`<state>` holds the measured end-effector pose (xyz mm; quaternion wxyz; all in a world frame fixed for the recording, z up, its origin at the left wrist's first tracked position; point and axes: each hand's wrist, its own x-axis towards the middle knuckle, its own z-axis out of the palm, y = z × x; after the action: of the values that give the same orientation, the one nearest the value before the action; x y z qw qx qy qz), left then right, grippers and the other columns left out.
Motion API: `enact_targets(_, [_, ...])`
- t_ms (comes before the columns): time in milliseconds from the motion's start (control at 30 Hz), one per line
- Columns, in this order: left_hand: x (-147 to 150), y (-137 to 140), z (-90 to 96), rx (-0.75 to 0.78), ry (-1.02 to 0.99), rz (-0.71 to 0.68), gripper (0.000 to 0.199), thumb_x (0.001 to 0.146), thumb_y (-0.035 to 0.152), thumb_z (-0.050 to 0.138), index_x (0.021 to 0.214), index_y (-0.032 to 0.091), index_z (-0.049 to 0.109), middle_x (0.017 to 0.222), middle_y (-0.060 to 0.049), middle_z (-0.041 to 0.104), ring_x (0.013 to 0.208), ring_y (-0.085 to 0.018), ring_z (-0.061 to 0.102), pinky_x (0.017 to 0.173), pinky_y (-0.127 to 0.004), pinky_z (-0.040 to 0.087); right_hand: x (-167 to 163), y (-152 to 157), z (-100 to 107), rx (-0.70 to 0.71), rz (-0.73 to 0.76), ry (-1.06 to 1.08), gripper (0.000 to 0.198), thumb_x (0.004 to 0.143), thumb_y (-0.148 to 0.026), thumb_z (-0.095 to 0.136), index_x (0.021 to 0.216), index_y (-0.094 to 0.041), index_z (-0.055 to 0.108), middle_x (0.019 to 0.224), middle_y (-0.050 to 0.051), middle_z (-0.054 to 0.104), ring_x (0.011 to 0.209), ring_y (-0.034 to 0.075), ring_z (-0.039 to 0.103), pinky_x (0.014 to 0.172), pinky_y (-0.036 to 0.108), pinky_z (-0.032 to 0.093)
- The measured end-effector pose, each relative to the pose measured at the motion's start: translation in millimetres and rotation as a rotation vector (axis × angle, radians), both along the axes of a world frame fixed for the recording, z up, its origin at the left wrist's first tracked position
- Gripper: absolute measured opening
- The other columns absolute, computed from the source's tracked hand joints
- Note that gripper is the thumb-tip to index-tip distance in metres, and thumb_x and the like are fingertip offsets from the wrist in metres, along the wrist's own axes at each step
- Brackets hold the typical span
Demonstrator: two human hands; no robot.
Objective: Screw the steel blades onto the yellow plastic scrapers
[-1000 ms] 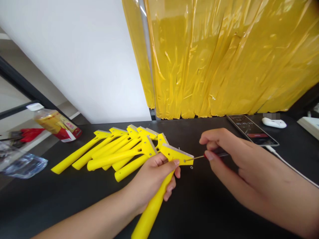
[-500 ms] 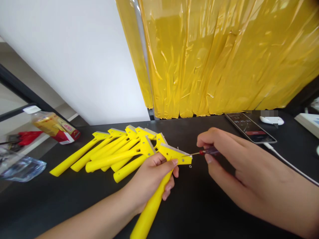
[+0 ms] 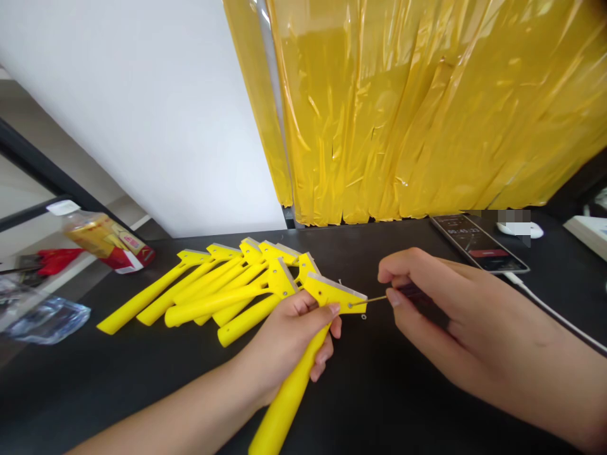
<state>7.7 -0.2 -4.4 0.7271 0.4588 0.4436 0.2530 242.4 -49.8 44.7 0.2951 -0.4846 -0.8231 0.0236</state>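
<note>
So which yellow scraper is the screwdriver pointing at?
The scraper held in the left hand; the screwdriver reaches its head. The other scrapers lie on the table.

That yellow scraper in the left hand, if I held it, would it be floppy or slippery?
The yellow, plastic-looking scraper would probably feel stiff, because its thick handle runs straight below the left hand. It may be slightly slippery, since the handle looks smooth. Set down, it likely wouldn't roll far, as its head flares wide.

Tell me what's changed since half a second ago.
The right hand brought the screwdriver tip down onto the screw in the yellow scraper; the tool's red collar is now hidden. The left hand still grips the scraper; the piled scrapers stayed put.
</note>
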Motion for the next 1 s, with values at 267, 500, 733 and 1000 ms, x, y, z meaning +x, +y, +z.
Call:
enact_targets(267, [-1.8,-1.0,-2.1,0.004,-0.010,0.004,0.031,0.098,0.043,0.073,0.087,0.018,0.059,0.074,0.002,0.062,0.041,-0.006,0.048,0.037,-0.019,0.039,-2.2,0.1,-1.6,0.049,-0.013,-0.066,0.015,0.109,-0.024,0.048,0.120,-0.025,0.058,0.097,0.004,0.075,0.076,0.022,0.072,0.060,0.036,0.047])
enact_targets(500, [-0.7,-0.9,-1.1,0.001,-0.039,0.015,0.030,0.098,0.041,0.074,0.087,0.017,0.059,0.079,0.001,0.063,0.044,-0.006,0.050,0.038,-0.018,0.040,-4.8,-3.4,0.0,0.109,-0.020,-0.050,0.023,0.106,-0.021,0.049,0.128,-0.023,0.055,0.102,0.005,0.074,0.083,0.020,0.073,0.067,0.033,0.052])
enact_targets(733, [-2.6,0.0,-3.1,0.004,-0.017,-0.022,0.031,0.100,0.044,0.071,0.087,0.017,0.061,0.069,0.002,0.060,0.041,-0.006,0.048,0.038,-0.018,0.038,-1.2,-2.0,-2.6,0.074,-0.038,-0.036,0.023,0.106,-0.023,0.052,0.129,-0.024,0.058,0.106,0.004,0.073,0.087,0.020,0.073,0.074,0.033,0.054])
enact_targets(1000, [-2.0,1.3,-0.1,-0.013,-0.021,-0.034,0.034,0.099,0.045,0.071,0.083,0.017,0.063,0.058,0.003,0.055,0.040,-0.008,0.048,0.037,-0.017,0.040,-1.7,-5.1,-2.5,0.086,-0.070,-0.040,0.022,0.108,-0.028,0.050,0.128,-0.024,0.057,0.096,0.003,0.072,0.075,0.020,0.071,0.065,0.034,0.050])
